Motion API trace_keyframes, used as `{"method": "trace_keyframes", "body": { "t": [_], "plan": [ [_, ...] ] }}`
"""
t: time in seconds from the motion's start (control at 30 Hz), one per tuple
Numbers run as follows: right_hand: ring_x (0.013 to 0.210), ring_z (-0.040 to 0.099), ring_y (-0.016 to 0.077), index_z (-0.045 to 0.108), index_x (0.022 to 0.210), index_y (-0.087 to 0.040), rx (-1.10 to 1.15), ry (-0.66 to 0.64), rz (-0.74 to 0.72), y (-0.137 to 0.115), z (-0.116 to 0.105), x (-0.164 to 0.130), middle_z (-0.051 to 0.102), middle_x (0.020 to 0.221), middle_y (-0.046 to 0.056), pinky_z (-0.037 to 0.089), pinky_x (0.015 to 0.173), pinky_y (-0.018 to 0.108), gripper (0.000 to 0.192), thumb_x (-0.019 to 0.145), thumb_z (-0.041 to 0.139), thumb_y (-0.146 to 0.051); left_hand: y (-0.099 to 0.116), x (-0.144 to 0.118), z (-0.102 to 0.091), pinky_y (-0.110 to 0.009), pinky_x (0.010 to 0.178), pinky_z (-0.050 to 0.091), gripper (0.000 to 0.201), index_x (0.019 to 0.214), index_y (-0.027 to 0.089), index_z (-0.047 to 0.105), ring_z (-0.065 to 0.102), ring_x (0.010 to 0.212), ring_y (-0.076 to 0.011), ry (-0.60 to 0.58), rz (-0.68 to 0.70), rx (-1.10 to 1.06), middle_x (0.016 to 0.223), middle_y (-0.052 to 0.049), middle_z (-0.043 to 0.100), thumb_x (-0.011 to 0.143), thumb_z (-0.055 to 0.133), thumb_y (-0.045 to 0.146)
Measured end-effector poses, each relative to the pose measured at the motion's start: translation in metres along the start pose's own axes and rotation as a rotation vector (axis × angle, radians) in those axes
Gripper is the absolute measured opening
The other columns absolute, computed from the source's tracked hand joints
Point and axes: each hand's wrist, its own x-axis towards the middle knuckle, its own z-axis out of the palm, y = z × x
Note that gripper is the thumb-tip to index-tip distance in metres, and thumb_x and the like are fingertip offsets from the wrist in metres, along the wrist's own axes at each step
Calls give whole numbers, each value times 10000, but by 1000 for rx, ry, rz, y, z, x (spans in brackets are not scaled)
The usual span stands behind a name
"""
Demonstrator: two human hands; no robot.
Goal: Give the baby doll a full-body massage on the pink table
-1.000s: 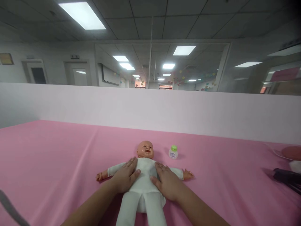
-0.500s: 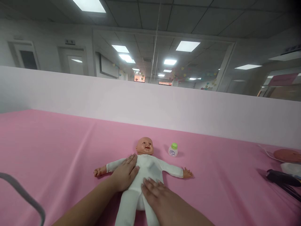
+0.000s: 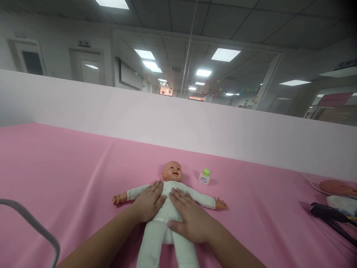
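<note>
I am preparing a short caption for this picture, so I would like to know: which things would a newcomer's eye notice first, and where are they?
Probably first is the baby doll in white clothing, lying face up with arms spread on the pink covering, at lower centre. The left hand and right hand rest on it. To the right of its head in the picture is a small bottle with a bright green cap.

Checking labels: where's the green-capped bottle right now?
In the head view, the green-capped bottle sits on the pink sheet, right of centre, beside the doll's head and beyond its outstretched arm on that side.
</note>
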Motion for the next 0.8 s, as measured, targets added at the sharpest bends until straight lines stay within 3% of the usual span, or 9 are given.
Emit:
{"method": "trace_keyframes", "body": {
  "t": [0.33, 0.57, 0.67, 0.8],
  "plan": [
    [1610, 149, 291, 165, 1658, -110, -64, 111, 197, 40, 6, 9, 147, 1732, 132, 74, 1311, 499, 959, 977, 333, -764, 10, -1, -6, -466, 1290, 184, 812, 1629, 44, 298, 202, 1591, -307, -47, -45, 21, 1690, -208, 261, 1046, 263, 608],
    [1592, 226, 281, 204, 1652, -97, -49, 146, 246, 56, 15, 1, 240, 1712, 127, 110, 1309, 453, 922, 993, 334, -729, 18, -5, -12, -460, 1296, 174, 820, 1638, 26, 262, 167, 1597, -302, -77, -108, 33, 1705, -203, 209, 1048, 264, 596],
    [1589, 236, 278, 213, 1652, -106, -45, 166, 250, 57, 18, -1, 254, 1710, 115, 113, 1311, 437, 894, 1000, 345, -704, 30, -12, -19, -473, 1295, 187, 801, 1634, 14, 266, 188, 1594, -303, -95, -139, 47, 1700, -205, 225, 1050, 287, 562],
    [1583, 254, 286, 229, 1649, -105, -45, 182, 240, 55, 19, -1, 278, 1700, 132, 132, 1308, 454, 868, 1008, 352, -678, 67, -33, -34, -498, 1286, 220, 730, 1630, 1, 262, 187, 1590, -314, -155, -146, 79, 1703, -204, 186, 1037, 359, 416]
  ]
}}
